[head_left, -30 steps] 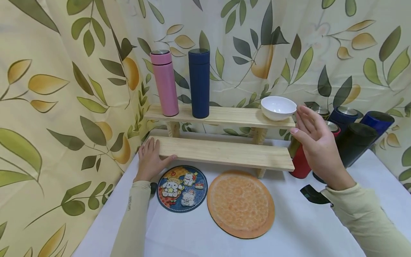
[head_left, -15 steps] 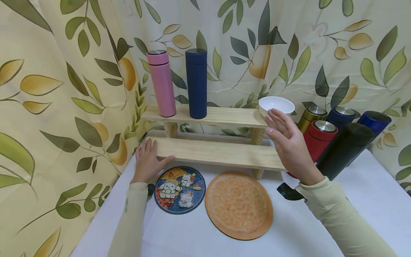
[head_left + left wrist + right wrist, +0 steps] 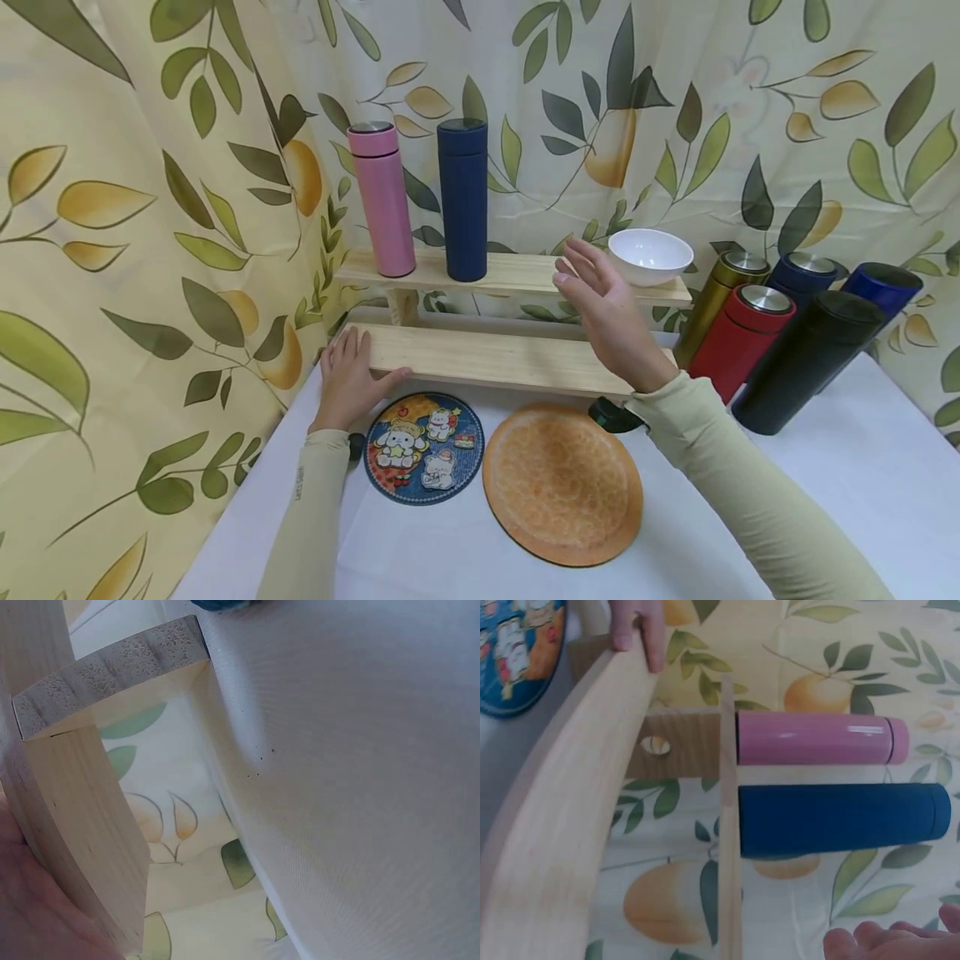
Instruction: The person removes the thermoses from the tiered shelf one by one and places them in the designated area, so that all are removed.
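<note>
At the near left end of a two-tier wooden shelf, my left hand (image 3: 348,379) holds the lower board (image 3: 487,354), fingers over the top and thumb along the front edge. The left wrist view shows part of its palm (image 3: 37,904) against the wood. My right hand (image 3: 611,321) is raised before the upper board (image 3: 525,271), fingers loosely extended, holding nothing. Just beyond it, a white bowl (image 3: 651,254) sits at the board's right end. Upright on the upper board's left half stand a pink thermos bottle (image 3: 382,200) and a dark blue thermos bottle (image 3: 462,200).
Gold (image 3: 716,304), red (image 3: 738,342) and black bottles (image 3: 806,358) cluster with blue ones at the shelf's right. On the white cloth in front lie a round cartoon mat (image 3: 423,450) and a round orange-brown mat (image 3: 562,483). A leaf-print curtain (image 3: 232,250) hangs behind and left.
My right hand has moved left, from beside the bowl's right edge to past its left edge, uncovering the gold and red bottles. The bowl stays in place, and my left hand stays on the lower board.
</note>
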Motion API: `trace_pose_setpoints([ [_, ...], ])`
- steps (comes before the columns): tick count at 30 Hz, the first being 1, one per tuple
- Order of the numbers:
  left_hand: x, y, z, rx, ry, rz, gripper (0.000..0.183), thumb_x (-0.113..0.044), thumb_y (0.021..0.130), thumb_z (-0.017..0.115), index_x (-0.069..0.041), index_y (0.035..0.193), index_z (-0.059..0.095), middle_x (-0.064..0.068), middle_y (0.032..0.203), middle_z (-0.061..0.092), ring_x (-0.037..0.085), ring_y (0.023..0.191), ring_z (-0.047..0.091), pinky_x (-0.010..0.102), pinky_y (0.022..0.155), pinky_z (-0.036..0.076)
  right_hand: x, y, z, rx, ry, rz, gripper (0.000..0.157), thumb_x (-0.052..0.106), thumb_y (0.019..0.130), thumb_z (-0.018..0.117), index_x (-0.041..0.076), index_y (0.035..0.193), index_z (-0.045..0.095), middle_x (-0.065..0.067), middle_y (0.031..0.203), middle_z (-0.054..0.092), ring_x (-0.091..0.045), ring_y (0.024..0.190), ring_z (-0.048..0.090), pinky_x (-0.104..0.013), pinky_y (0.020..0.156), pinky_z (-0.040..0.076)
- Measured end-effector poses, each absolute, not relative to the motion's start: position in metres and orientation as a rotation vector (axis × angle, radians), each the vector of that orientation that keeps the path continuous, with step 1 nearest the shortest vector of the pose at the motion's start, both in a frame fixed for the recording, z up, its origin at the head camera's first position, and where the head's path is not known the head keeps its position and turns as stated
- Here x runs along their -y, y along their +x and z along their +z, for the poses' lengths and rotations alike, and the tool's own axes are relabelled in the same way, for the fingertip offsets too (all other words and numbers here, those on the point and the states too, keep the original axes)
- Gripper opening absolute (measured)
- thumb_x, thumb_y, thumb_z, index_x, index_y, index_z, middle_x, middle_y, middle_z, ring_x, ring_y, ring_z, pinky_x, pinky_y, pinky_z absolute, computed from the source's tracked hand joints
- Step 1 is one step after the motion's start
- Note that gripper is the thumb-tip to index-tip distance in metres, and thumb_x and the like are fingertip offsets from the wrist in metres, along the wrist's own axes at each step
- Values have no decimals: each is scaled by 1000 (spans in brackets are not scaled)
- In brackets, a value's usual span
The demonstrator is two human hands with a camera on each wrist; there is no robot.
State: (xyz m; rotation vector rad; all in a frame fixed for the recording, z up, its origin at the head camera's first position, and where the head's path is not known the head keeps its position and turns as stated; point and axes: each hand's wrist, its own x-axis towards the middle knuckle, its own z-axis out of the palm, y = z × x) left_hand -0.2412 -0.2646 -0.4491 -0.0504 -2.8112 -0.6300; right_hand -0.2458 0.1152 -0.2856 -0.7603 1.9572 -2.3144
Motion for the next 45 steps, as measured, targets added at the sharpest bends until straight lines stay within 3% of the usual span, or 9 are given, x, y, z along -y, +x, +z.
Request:
trace_pose_setpoints([
  [9,258,-244,-449,2821,-39,-653,116,-69,92,71,9,165,25,31,174,14,45,162,8,62,126,-2,-84,-271,-276,-1956,-708,-2359,69,13,106,58,3,167,29,-16,170,32,-32,152,39,-47,126,27],
  [20,261,-243,-447,2814,-42,-632,116,-67,91,73,10,165,26,32,173,15,45,161,9,61,126,-2,-48,-294,-272,-2000,-711,-2309,74,17,106,63,6,169,26,-13,174,25,-27,160,25,-40,128,22],
  [27,264,-241,-450,2816,-37,-633,116,-68,92,72,10,165,27,31,173,15,45,161,9,62,126,1,-26,-310,-267,-2115,-687,-2218,82,23,103,67,11,171,23,-12,176,21,-33,162,19,-45,128,23],
  [38,264,-240,-450,2821,-43,-629,116,-67,92,73,10,165,26,30,174,14,44,162,8,61,126,1,-2,-336,-258,-2208,-605,-2136,93,32,102,69,13,173,13,-8,179,12,-30,164,11,-46,129,20],
  [41,265,-241,-449,2810,-46,-619,116,-67,91,73,10,165,27,30,174,15,44,161,9,61,126,1,3,-342,-255,-2213,-612,-2156,94,31,101,70,13,173,13,-8,179,13,-30,163,13,-47,128,22],
  [45,266,-242,-450,2802,-50,-616,116,-68,91,73,10,165,27,31,173,16,44,161,10,60,127,1,8,-350,-250,-2171,-602,-2194,94,31,99,72,14,173,15,-8,177,20,-31,159,27,-52,124,31],
])
